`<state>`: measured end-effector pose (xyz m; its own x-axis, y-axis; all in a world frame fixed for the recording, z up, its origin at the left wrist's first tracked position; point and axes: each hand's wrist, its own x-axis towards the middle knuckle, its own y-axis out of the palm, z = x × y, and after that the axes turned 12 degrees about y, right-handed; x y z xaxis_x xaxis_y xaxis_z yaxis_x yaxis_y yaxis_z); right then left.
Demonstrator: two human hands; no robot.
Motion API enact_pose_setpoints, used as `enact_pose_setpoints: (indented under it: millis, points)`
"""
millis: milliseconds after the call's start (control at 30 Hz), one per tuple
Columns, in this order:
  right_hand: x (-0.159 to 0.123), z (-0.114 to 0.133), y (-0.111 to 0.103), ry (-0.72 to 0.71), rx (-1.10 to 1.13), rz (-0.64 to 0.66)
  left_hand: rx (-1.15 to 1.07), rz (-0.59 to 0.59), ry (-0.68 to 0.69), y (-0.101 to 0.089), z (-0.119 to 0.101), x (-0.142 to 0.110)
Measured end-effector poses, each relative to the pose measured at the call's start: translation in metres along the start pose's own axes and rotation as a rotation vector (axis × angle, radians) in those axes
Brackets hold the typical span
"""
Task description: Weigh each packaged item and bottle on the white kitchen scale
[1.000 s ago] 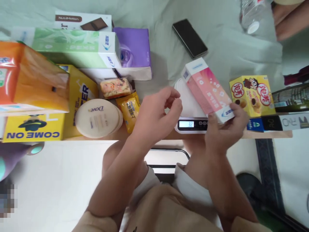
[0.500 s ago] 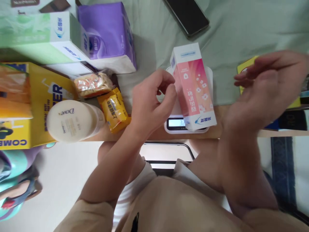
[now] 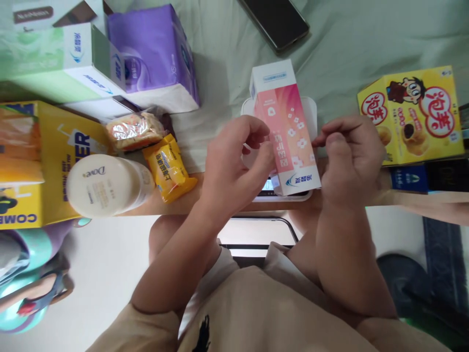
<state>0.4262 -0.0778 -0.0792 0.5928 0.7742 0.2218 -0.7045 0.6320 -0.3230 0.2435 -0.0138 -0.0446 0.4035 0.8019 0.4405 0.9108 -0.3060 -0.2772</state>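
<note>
Lying btwn both hands (image 3: 239, 168): pink box (image 3: 287, 132).

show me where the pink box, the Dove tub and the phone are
Pink box (image 3: 287, 120), head view, its printed top face.
Dove tub (image 3: 93, 185), head view, its lid.
Phone (image 3: 276, 22), head view, its dark screen.

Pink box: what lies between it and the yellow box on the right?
The right hand and some green cloth, as the head view shows.
</note>
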Motion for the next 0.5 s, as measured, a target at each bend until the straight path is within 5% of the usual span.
enact_pose_setpoints:
  millis: [300, 500]
  points:
    - [0.0037, 0.0060, -0.0001, -0.061, 0.078, 0.002, 0.039, 0.048, 0.014, 0.0012, -0.0006, -0.0008]
    - [-0.0007, 0.0081, -0.0054, 0.026, -0.120, 0.024, 0.180, 0.063, 0.110, -0.0009, 0.0064, 0.0013]
